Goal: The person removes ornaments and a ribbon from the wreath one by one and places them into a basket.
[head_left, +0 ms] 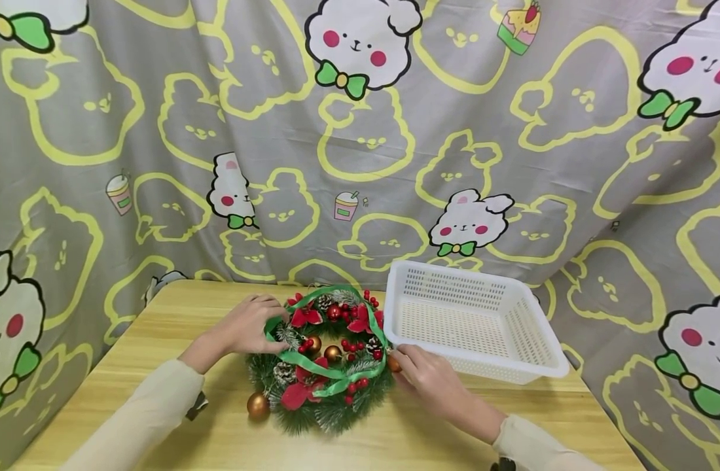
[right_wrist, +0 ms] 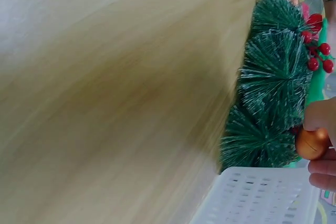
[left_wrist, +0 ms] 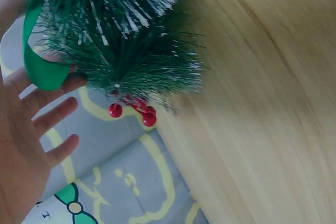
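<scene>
A frosted green Christmas wreath point(head_left: 336, 409) with red berries, red flowers, pinecones and copper baubles lies on the table. A loose green ribbon point(head_left: 336, 376) loops over its top. My left hand point(head_left: 255, 326) is at the wreath's left side; in the left wrist view its fingers point(left_wrist: 56, 116) are spread beside the ribbon point(left_wrist: 47, 74) and the needles. At the wreath's right edge, my right hand point(head_left: 427, 379) pinches a copper bauble point(right_wrist: 312, 144) between thumb and fingers. Another copper bauble point(head_left: 258, 406) hangs at the wreath's lower left.
A white perforated plastic basket point(head_left: 480, 358) stands at the right, close to the wreath and the right hand. Behind the wooden table point(head_left: 177, 314) hangs a grey curtain point(head_left: 389, 196) with cartoon prints.
</scene>
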Demonstrator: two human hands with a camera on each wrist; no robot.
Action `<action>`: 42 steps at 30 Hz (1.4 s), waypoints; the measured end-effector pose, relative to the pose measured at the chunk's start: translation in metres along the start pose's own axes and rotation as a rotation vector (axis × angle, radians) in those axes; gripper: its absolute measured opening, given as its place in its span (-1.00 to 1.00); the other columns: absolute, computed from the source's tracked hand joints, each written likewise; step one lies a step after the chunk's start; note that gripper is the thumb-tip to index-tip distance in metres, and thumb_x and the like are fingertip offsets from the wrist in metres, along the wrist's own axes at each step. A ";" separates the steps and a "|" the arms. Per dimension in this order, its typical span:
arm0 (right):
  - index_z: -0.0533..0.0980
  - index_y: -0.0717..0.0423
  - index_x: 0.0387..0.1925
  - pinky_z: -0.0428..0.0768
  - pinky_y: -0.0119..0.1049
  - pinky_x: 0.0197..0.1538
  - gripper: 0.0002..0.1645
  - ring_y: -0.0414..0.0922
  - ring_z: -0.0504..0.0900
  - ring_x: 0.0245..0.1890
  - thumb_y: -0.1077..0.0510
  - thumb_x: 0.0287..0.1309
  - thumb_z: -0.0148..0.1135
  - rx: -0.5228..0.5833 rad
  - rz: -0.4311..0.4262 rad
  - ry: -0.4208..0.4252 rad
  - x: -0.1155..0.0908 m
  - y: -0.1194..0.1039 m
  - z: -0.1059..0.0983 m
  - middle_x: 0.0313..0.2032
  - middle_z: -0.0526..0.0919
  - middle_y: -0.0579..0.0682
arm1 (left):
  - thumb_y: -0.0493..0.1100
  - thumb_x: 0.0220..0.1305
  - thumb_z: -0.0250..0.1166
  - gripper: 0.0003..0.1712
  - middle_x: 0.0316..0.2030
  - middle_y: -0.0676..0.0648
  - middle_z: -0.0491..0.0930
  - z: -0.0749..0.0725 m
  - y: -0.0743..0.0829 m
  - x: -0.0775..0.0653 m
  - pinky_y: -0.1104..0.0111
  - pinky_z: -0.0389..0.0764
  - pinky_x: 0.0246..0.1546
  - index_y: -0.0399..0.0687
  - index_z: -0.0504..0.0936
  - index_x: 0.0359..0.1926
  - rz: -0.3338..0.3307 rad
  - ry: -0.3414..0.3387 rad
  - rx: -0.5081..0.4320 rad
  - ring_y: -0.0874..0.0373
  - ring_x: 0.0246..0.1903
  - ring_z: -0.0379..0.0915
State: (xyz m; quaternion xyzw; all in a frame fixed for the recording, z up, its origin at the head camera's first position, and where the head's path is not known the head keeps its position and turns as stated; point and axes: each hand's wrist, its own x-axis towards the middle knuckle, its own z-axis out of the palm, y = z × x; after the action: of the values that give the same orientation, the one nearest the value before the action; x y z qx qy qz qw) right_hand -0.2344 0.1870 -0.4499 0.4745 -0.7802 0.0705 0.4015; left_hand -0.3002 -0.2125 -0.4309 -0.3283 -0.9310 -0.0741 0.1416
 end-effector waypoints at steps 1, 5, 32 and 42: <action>0.65 0.24 -0.15 0.70 -0.38 -0.30 -0.49 -0.13 0.73 -0.36 0.28 -0.27 0.60 -0.001 0.006 0.005 0.002 -0.001 -0.001 -0.21 0.71 0.05 | 0.39 0.05 0.41 -0.43 -0.03 0.01 0.69 0.000 0.000 0.000 -0.15 0.45 0.21 0.13 0.71 -0.08 -0.009 -0.007 -0.009 -0.05 0.09 0.57; 0.65 0.24 -0.14 0.71 -0.34 -0.29 -0.50 -0.12 0.73 -0.34 0.30 -0.25 0.58 0.007 0.034 0.028 0.009 -0.002 -0.004 -0.21 0.70 0.05 | 0.39 0.04 0.41 -0.42 -0.02 0.01 0.70 -0.003 0.001 0.001 -0.17 0.43 0.22 0.13 0.72 -0.08 -0.041 -0.029 -0.042 -0.07 0.11 0.56; 0.69 0.17 -0.06 0.67 -0.20 -0.41 -0.54 0.00 0.75 -0.28 0.20 -0.07 0.59 -0.012 0.247 0.038 0.100 0.095 -0.064 -0.14 0.74 0.09 | 0.41 -0.05 0.49 -0.47 0.03 0.00 0.67 -0.002 0.004 -0.001 -0.21 0.43 0.19 0.25 0.68 -0.16 -0.170 -0.047 -0.180 -0.16 0.20 0.48; 0.71 0.19 -0.05 0.65 0.01 -0.11 -0.60 0.09 0.67 -0.08 0.21 0.02 0.57 0.108 0.369 -0.162 0.106 0.156 -0.067 -0.09 0.72 0.15 | 0.38 -0.08 0.52 -0.48 -0.01 0.01 0.69 0.001 0.004 -0.002 -0.17 0.50 0.13 0.23 0.69 -0.18 -0.153 -0.010 -0.189 -0.13 0.16 0.52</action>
State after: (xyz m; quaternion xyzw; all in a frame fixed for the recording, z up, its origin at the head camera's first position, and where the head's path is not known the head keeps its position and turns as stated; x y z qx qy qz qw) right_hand -0.3455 0.2316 -0.2899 0.3486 -0.8786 0.1463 0.2917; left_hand -0.2963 -0.2101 -0.4327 -0.2683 -0.9429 -0.1708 0.0994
